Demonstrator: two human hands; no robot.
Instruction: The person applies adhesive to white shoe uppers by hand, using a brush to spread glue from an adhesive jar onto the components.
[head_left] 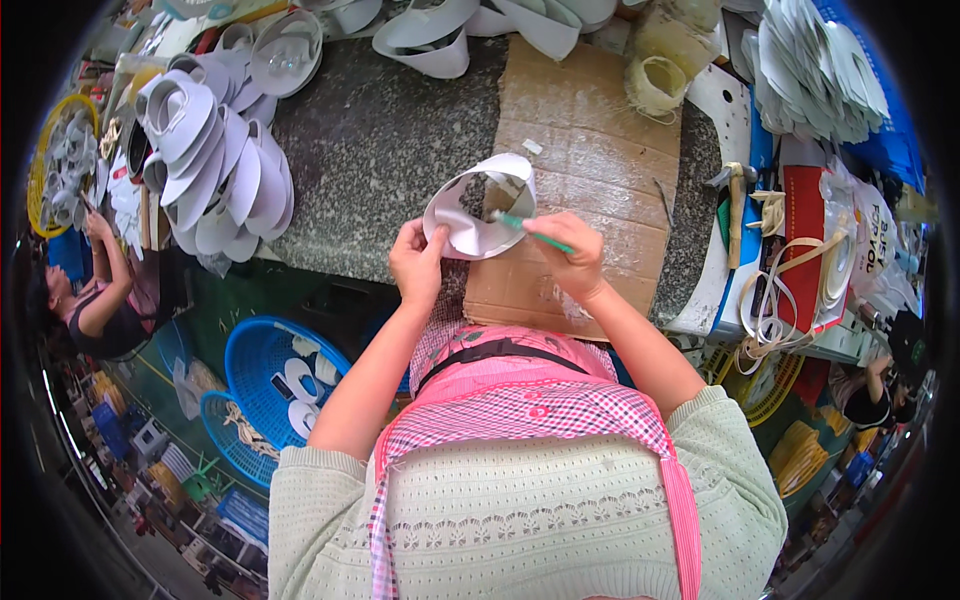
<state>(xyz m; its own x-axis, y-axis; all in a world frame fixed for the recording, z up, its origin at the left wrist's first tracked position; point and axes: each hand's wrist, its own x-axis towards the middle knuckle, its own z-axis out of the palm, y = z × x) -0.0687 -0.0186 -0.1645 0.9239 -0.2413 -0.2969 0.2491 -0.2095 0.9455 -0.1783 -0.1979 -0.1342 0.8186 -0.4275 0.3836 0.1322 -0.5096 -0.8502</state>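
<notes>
left hand [417,262] pinches a curved white shoe piece [478,208] – right hand [568,255] grips a green brush [530,233] inside it; a loose pinch could smear glue.

A speckled grey stone bench [380,140] carries a flat cardboard sheet [590,150] and stacked white shoe pieces [215,170].

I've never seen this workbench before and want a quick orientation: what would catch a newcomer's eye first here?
At the centre, the left hand holds a curved white shoe piece while the right hand puts a green-handled brush to it, over a cardboard sheet on the speckled stone bench. To the left lies a big stack of white pieces; below the bench, blue baskets stand on the floor.
</notes>
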